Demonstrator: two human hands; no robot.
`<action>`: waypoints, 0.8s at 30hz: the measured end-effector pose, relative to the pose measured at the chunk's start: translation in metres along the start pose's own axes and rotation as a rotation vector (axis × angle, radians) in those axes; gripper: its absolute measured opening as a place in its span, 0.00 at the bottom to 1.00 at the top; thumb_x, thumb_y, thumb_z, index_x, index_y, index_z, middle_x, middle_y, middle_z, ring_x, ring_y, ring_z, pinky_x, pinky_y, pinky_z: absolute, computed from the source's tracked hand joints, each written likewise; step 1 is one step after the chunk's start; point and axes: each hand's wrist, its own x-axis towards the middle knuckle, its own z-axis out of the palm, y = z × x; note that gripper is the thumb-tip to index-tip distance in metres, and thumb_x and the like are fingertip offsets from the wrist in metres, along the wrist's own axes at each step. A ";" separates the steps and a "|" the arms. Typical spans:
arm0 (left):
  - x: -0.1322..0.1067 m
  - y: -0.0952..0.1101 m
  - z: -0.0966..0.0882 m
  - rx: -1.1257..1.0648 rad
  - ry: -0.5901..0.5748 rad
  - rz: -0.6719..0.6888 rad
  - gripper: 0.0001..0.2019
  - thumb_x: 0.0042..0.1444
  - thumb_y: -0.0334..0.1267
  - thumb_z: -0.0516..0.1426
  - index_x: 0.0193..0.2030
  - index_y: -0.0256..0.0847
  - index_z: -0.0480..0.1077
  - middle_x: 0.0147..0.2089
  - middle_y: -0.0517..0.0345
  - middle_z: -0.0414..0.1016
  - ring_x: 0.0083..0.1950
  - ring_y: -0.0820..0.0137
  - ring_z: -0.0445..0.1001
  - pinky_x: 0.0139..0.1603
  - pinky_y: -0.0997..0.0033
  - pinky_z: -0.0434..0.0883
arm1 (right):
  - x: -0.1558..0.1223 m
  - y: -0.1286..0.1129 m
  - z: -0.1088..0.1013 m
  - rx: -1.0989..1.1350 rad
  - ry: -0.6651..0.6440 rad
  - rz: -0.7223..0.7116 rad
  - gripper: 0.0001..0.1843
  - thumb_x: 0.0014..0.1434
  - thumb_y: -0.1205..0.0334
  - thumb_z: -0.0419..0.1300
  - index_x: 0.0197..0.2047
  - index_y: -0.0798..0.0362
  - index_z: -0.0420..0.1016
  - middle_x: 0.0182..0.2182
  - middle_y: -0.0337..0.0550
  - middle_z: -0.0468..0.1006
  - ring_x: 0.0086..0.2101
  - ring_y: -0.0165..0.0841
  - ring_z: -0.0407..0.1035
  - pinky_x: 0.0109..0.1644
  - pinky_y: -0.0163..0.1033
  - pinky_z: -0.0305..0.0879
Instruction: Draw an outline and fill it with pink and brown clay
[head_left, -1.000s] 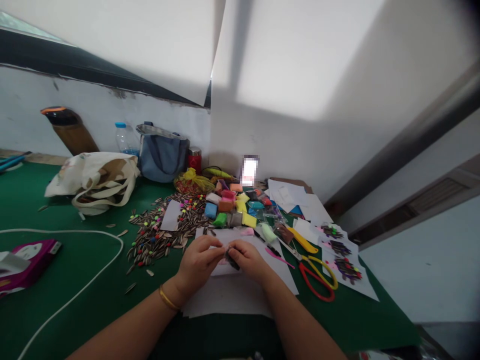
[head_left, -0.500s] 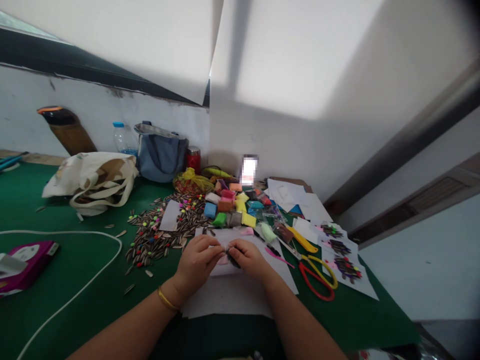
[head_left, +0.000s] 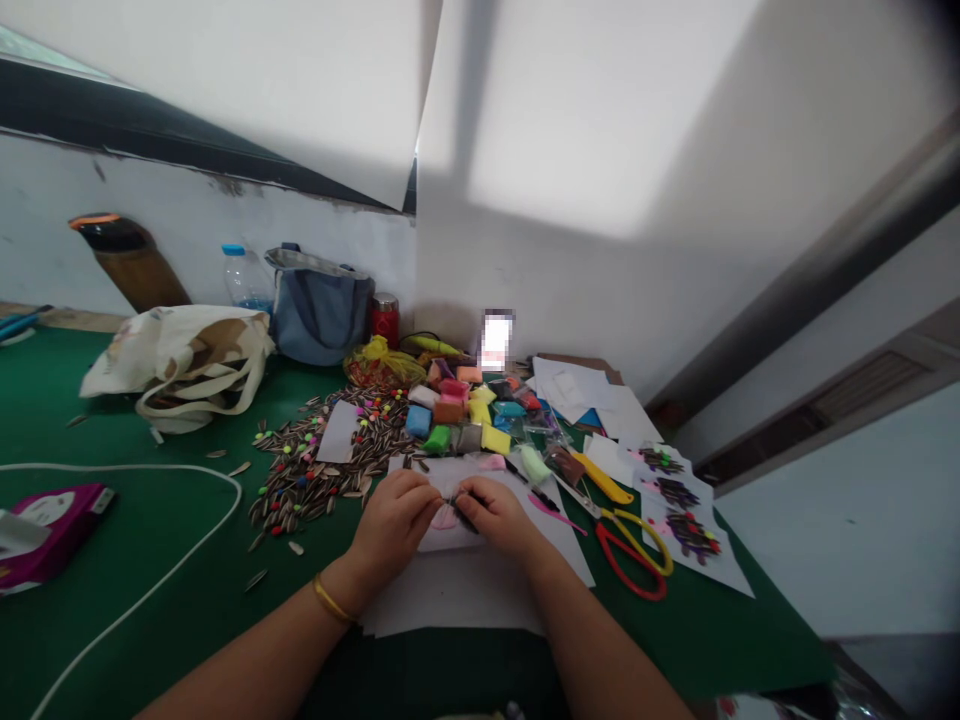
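My left hand (head_left: 394, 520) is closed in a pinch over the white paper (head_left: 457, 590); what its fingertips hold is too small to make out. Facing it, my right hand (head_left: 501, 515) has thumb and forefinger pressed together, with something dark and seed-like partly hidden beneath them. A flat pink patch, seemingly clay (head_left: 444, 518), lies on the paper between the hands. To the left spreads a heap of striped sunflower seeds (head_left: 315, 485) mixed with small coloured balls. Beyond the hands are several packets of coloured clay (head_left: 451, 410).
Scissors (head_left: 634, 545) with red and yellow handles and a yellow utility knife (head_left: 604, 478) lie at right. Farther right, a sheet (head_left: 727, 575) bears several seed-and-ball clusters. A white cable (head_left: 180, 555) curves across the left, near a purple box (head_left: 56, 530). Bags stand behind.
My left fingertips have drawn slightly left and away from the right ones, showing more of the pink patch. The view has shifted slightly.
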 end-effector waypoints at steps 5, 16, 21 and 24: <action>-0.002 -0.004 0.003 -0.136 0.073 -0.107 0.03 0.59 0.36 0.59 0.38 0.43 0.75 0.37 0.56 0.74 0.41 0.67 0.72 0.44 0.68 0.71 | 0.000 0.005 0.001 0.028 0.022 0.019 0.12 0.64 0.54 0.54 0.34 0.53 0.72 0.26 0.36 0.71 0.29 0.30 0.65 0.34 0.34 0.60; -0.005 -0.005 0.008 -0.164 0.079 -0.026 0.06 0.60 0.35 0.58 0.41 0.43 0.76 0.37 0.55 0.74 0.40 0.69 0.74 0.43 0.69 0.73 | 0.002 -0.005 0.004 0.174 0.027 0.136 0.10 0.52 0.57 0.63 0.35 0.54 0.75 0.28 0.38 0.74 0.29 0.31 0.66 0.34 0.35 0.60; -0.005 -0.001 0.007 -0.160 0.103 0.091 0.10 0.60 0.30 0.57 0.47 0.44 0.75 0.38 0.56 0.75 0.41 0.70 0.73 0.44 0.69 0.73 | 0.004 -0.009 0.008 0.287 0.044 0.208 0.09 0.50 0.58 0.61 0.32 0.54 0.75 0.24 0.36 0.72 0.25 0.28 0.62 0.30 0.33 0.58; -0.006 -0.001 0.007 -0.164 0.103 0.099 0.12 0.61 0.29 0.56 0.49 0.45 0.74 0.39 0.56 0.75 0.42 0.71 0.73 0.44 0.70 0.73 | 0.004 -0.007 0.009 0.329 0.069 0.218 0.08 0.48 0.59 0.61 0.31 0.54 0.74 0.23 0.35 0.71 0.24 0.28 0.61 0.29 0.33 0.57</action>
